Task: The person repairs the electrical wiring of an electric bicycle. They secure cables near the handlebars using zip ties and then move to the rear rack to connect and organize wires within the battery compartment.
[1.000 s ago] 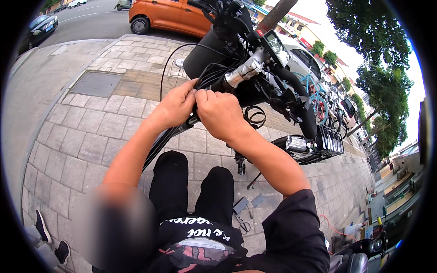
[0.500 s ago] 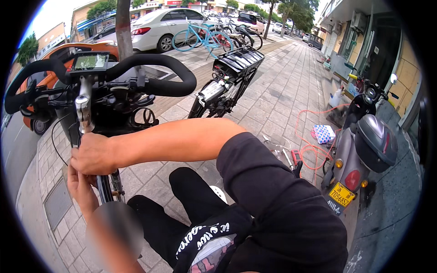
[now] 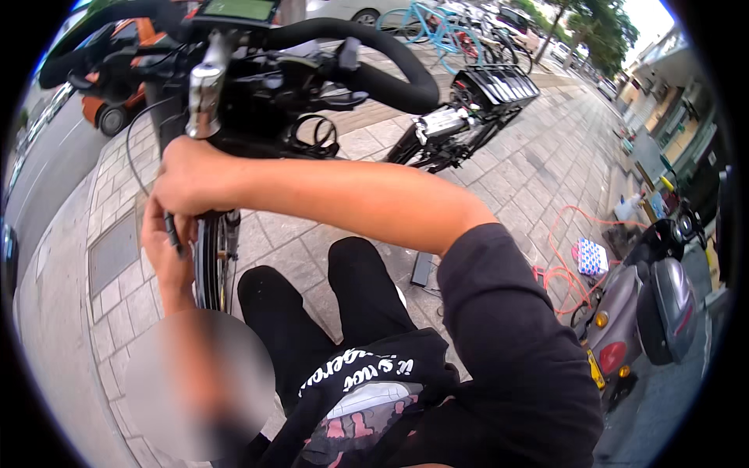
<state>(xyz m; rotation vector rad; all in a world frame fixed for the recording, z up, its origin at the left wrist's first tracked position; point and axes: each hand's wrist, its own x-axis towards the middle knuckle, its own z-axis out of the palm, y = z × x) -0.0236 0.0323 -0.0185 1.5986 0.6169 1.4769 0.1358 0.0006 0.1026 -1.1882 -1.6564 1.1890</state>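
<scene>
My right hand (image 3: 191,175) reaches across from the right, just below the silver stem (image 3: 206,100) of a bicycle. Its fingers are bent closed at the front of the frame, and what they grip is hidden. Directly underneath, my left hand (image 3: 168,243) has its fingers curled around a thin black cable (image 3: 172,232) with a thicker end pointing down. A cable loop (image 3: 129,144) runs down from the handlebar (image 3: 390,66) to the hands. The front wheel (image 3: 209,269) stands upright beside my left hand. Blur covers my left forearm.
A display (image 3: 238,9) tops the handlebar. Beyond it stands a bike section with a black rear rack (image 3: 499,84). A black box (image 3: 422,269) lies on the paving near my knee. At right are an orange hose (image 3: 558,285), a blue-white packet (image 3: 592,257) and a grey scooter (image 3: 624,312).
The view has shifted, so the bicycle and surroundings sit farther right and higher. My left hand now shows the black cable's end between its fingers. My right hand stays below the stem.
</scene>
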